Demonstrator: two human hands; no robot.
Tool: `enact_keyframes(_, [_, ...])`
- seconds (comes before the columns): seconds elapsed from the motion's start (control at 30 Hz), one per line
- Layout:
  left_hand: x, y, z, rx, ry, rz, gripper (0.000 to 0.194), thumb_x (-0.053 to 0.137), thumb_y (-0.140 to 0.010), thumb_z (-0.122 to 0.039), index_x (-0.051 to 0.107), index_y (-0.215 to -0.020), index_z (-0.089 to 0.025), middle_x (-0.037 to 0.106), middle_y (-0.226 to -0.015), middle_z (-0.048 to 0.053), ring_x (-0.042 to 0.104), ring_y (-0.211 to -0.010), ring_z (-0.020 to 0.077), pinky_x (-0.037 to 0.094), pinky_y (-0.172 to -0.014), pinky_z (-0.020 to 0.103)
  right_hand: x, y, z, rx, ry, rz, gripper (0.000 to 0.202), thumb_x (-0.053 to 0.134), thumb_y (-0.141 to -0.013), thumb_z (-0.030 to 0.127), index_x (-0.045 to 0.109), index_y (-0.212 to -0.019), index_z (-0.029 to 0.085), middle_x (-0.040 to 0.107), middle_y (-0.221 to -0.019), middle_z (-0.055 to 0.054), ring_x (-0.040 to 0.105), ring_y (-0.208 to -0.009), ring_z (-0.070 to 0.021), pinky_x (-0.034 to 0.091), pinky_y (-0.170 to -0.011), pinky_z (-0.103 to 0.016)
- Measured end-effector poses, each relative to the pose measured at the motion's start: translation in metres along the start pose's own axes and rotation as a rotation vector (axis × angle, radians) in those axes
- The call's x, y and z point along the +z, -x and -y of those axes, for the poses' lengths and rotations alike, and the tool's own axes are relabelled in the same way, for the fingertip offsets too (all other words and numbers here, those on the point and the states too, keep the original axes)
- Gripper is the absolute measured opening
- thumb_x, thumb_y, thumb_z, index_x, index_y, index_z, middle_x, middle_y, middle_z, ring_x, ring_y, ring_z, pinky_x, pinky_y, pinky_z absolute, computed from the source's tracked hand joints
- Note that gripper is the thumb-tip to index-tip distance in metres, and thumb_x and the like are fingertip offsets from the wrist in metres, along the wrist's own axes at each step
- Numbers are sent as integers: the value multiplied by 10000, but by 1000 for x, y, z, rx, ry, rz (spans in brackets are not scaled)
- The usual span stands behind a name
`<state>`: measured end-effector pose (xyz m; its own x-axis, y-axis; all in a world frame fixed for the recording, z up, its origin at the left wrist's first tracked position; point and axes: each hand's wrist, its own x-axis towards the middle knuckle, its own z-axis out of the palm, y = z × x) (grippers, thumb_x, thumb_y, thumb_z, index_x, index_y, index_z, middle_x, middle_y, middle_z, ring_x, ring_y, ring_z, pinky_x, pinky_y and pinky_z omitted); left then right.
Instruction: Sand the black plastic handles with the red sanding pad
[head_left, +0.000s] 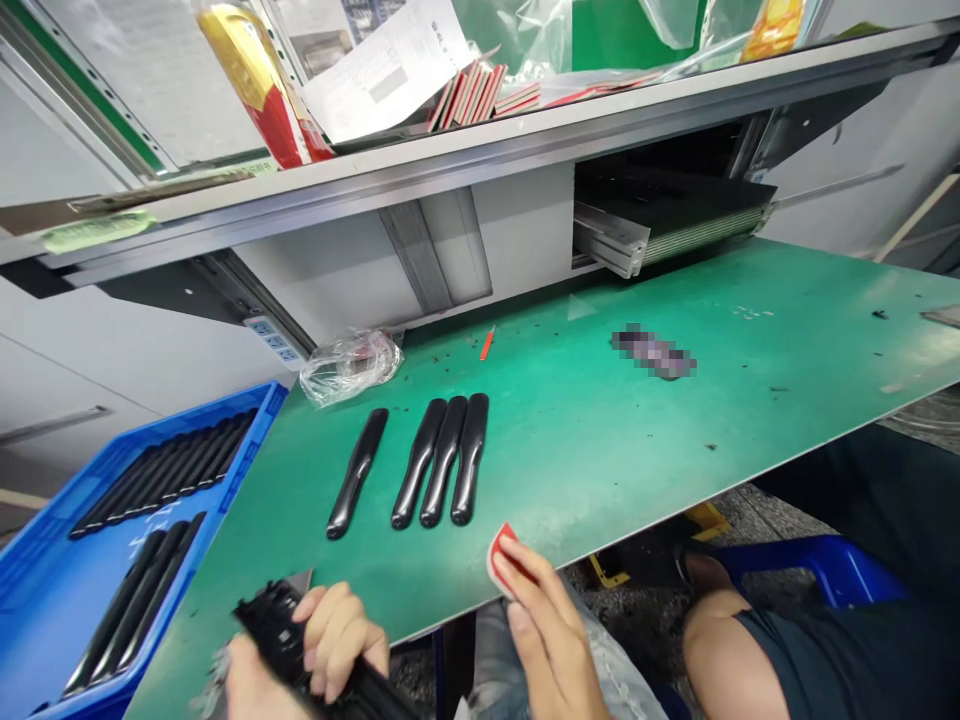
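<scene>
At the near edge of the table, my left hand [337,635] is wrapped around a black plastic part [274,625] with ribbed, uneven detail at its upper end. The lower end of this part runs out of view and is blurred. To its right, my right hand [551,640] pinches a thin red pad [501,560] with a pale edge between thumb and fingers. The pad is apart from the black part. Beyond my hands lie several glossy black handle-shaped pieces: one separate piece [358,475] at left and a group of three [439,460] side by side.
A blue crate [67,610] with rows of similar black pieces stands at left. A clear plastic bag [352,365], an orange-red thin tool [487,343] and a pixelated object [654,352] lie on the green table [570,450]. Overhead runs a shelf [525,140]. Another person's leg [739,650] is at right.
</scene>
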<state>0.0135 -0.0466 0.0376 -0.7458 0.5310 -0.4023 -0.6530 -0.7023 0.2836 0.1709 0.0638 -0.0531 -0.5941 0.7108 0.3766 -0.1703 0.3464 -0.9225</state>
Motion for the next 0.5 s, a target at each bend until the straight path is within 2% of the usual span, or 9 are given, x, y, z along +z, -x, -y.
enact_keyframes(0.03, [5, -1, 3, -14, 56, -25, 216, 482, -963, -174, 362, -801, -247, 418, -614, -67, 399, -412, 82, 403, -344, 178, -3, -4, 2, 0, -60, -1, 394, 381, -1102, 330, 521, -1468, 372, 490, -1517, -35, 498, -1409, -191, 482, -1167, -319])
enact_keyframes(0.1, [19, -4, 14, 24, 123, -166, 223, 403, -1035, -211, 395, -812, -221, 473, -660, -40, 492, -473, 76, 485, -417, 156, -12, -8, 5, -28, -161, 37, 397, 381, -1101, 394, 502, -1478, 378, 486, -1521, -24, 477, -1426, -186, 445, -1190, -294])
enact_keyframes(0.17, [33, -6, 29, 112, 91, -342, 203, 419, -1057, -223, 489, -876, -166, 560, -707, -16, 628, -591, 102, 615, -573, 214, -21, -10, 6, -92, -220, 112, 422, 371, -1098, 433, 485, -1496, 357, 489, -1523, -37, 486, -1419, -192, 482, -1149, -269])
enact_keyframes(0.23, [41, -9, 41, 160, 40, -425, 181, 439, -1061, -194, 533, -913, -148, 607, -714, -28, 672, -613, 101, 636, -621, 219, -29, -11, 6, -165, -248, 180, 451, 354, -1097, 437, 464, -1519, 320, 483, -1528, -64, 498, -1406, -202, 550, -1054, -241])
enact_keyframes(0.3, [42, -12, 46, 99, 64, -359, 247, 391, -1075, -162, 501, -854, -154, 571, -650, -59, 587, -477, 34, 520, -488, 92, -35, -13, 7, -223, -257, 219, 465, 341, -1098, 434, 446, -1532, 305, 479, -1529, -79, 509, -1391, -208, 587, -974, -223])
enact_keyframes(0.37, [39, -14, 46, 6, 118, -267, 334, 320, -1091, -168, 416, -771, -181, 473, -569, -83, 446, -363, -2, 363, -368, 57, -39, -16, 10, -244, -248, 245, 468, 336, -1099, 428, 434, -1540, 306, 477, -1530, -85, 514, -1387, -215, 590, -972, -237])
enact_keyframes(0.5, [29, -16, 42, -99, 155, -138, 366, 282, -1099, -203, 329, -737, -234, 409, -521, -86, 417, -355, 23, 363, -372, 101, -46, -25, 19, -324, -154, 276, 481, 310, -1103, 443, 402, -1554, 307, 481, -1530, -82, 498, -1411, -233, 499, -1139, -351])
